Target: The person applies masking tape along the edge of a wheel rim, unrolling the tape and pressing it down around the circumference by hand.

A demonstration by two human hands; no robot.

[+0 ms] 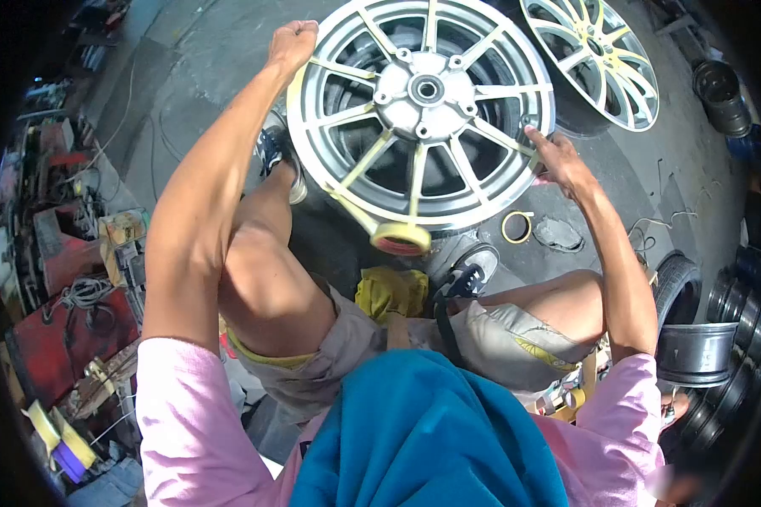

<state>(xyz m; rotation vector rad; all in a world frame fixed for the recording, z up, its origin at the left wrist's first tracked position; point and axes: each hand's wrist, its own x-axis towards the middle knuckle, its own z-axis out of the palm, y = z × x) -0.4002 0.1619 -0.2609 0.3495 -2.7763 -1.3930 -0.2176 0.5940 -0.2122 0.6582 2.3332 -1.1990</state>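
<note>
A silver multi-spoke wheel rim [444, 72] is tilted up in front of me, with strips of yellow masking tape along several spokes. My right hand [558, 162] grips its right edge, thumb on the front and fingers partly hidden behind. At the upper left edge, my left hand [294, 44] is closed in a fist against the rim; what its fingers hold is hidden. Yellow tape runs along the rim's left edge below that hand. From the lower left edge a tape strip leads to a roll of masking tape [402, 239], hanging just under the rim.
A second taped wheel rim [600, 51] leans at the upper right. Another tape roll [517, 226] lies on the floor near my shoe [475, 269]. A yellow cloth-like item [391, 293] is between my legs. Tools and a red box [68, 338] crowd the left; dark rims [693, 353] stand right.
</note>
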